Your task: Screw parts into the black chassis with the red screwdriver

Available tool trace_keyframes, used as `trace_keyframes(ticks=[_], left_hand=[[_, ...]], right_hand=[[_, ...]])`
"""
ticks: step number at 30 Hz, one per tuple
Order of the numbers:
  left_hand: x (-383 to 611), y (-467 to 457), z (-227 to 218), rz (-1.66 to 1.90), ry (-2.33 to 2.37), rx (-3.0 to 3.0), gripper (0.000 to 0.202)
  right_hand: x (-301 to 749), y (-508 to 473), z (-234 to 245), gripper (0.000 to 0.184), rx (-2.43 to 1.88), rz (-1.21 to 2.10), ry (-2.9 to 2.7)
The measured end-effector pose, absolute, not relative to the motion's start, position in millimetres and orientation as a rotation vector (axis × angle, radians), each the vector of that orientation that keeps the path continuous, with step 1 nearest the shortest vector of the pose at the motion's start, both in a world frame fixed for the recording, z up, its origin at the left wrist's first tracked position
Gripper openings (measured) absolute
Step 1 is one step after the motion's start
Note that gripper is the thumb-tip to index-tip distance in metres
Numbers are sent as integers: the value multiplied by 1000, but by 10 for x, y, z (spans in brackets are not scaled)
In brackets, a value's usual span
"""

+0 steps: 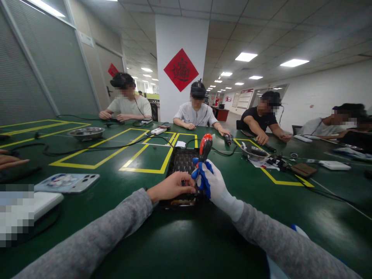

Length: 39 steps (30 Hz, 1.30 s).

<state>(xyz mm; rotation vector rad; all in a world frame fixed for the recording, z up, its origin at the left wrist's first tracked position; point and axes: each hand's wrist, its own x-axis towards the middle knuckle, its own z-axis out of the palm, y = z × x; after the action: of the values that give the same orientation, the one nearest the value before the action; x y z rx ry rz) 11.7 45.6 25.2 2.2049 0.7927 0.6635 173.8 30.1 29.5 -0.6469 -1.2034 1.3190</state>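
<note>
A red-and-black screwdriver [206, 146] is gripped in my right hand [213, 185], which wears a white glove with blue fingers. The tool stands nearly upright, handle up, its shaft running down among my fingers. My bare left hand [173, 186] is closed beside the shaft, thumb and fingers together; whatever they hold is hidden. Both hands are over a black open case [181, 159] lying on the green table. Its far part has a patterned inner surface with small bits, while my hands cover much of the near part.
Left of me are a phone [68, 182], a white device [43, 203] and a metal bowl [86, 133]. Another bowl [255, 153] and loose parts lie to the right. Cables cross the green table [139, 224]. Several people sit opposite, and another person's hand [11, 161] rests at far left.
</note>
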Motion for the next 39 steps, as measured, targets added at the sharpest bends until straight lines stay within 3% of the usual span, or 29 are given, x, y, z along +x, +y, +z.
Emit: trace_keyframes(ticks=[39], left_hand=[[105,449,269,709,722,2275,17]], right_hand=[[1736,316,298,33,-676,1278,-1198]])
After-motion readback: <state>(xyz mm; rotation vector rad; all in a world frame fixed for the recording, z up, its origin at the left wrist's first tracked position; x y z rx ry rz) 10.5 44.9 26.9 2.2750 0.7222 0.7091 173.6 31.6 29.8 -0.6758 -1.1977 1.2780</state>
